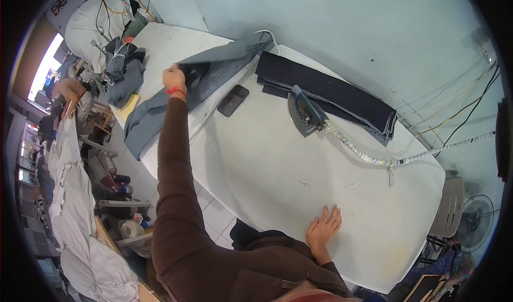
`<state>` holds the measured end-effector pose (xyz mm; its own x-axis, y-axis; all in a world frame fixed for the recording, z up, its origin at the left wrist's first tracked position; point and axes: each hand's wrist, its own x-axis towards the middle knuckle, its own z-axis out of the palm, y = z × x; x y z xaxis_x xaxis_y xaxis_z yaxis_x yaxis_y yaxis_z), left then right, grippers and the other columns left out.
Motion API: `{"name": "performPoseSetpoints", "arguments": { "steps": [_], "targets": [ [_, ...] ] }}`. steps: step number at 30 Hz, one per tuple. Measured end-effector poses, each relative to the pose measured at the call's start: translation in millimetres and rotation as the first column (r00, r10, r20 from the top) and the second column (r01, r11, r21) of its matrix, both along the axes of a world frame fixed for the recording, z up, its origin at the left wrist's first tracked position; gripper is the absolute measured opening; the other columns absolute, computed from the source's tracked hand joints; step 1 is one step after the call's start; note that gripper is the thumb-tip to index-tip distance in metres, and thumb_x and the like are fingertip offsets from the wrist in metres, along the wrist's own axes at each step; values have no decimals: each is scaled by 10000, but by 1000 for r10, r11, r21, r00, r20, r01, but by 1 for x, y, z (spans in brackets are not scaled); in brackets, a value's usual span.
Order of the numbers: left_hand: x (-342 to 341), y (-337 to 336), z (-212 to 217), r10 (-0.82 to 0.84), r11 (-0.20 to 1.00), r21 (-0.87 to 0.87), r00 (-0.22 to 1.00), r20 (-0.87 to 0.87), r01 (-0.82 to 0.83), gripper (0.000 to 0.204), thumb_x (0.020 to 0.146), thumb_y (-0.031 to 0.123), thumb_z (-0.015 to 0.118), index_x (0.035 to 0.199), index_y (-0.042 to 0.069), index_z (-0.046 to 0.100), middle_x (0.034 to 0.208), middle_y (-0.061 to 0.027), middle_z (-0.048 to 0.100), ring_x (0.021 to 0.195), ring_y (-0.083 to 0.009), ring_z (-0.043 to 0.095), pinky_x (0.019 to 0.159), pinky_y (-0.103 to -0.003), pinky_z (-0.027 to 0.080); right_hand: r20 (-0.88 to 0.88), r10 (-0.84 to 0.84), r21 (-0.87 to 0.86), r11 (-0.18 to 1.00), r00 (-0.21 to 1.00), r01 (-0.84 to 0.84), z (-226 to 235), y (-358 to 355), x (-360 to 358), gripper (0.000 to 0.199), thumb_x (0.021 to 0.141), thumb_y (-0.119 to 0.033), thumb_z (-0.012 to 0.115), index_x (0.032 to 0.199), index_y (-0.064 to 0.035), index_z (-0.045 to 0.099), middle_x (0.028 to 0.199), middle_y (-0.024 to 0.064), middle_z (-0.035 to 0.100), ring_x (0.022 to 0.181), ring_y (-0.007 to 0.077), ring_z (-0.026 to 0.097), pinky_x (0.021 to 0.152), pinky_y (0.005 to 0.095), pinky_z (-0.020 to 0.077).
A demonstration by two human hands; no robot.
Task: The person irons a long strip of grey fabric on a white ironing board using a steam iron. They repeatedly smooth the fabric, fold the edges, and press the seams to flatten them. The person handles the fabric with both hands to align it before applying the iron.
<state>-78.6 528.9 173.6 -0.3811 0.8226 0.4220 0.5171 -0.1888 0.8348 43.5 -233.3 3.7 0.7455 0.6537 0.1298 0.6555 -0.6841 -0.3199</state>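
My left hand (174, 78), with a red band at its wrist, is stretched to the far left of the padded white table (256, 179). Its fingers are closed on the edge of a grey-blue denim garment (219, 69), and the cloth spreads out on both sides of it. A dark part of the garment shows beside the hand. My right hand (325, 226) lies flat near the table's front edge, fingers apart, holding nothing. A black phone (233, 100) rests close to the garment.
An iron (305, 112) with a wrapped cord (363, 155) stands beside stacked dark denim pieces (326, 91). More denim (123, 72) is bundled at the far left. A pale wall (352, 24) borders the far side. A fan (475, 222) and chair (448, 206) stand right; another person (75, 96) is at left.
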Motion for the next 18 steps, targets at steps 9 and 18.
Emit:
{"name": "performPoseSetpoints", "arguments": {
  "steps": [9,18],
  "targets": [
    [20,-354,-58,-411,805,191,761,-502,561,42,1078,78,719,1076,40,702,1011,-148,776,862,-388,674,867,-470,476,42,-49,4,999,998,49,-1,-15,10,596,1023,-201,670,1581,-19,569,1739,300,408,1643,502,320,1326,654,234],
    [-12,-507,-34,-559,749,198,763,-323,632,156,944,-14,767,1076,55,719,1127,-91,815,930,-313,705,909,-441,465,-893,403,448,740,202,501,75,50,36,784,1126,-566,664,1697,-83,430,1709,260,447,1499,407,527,1205,610,462]
  ]
}}
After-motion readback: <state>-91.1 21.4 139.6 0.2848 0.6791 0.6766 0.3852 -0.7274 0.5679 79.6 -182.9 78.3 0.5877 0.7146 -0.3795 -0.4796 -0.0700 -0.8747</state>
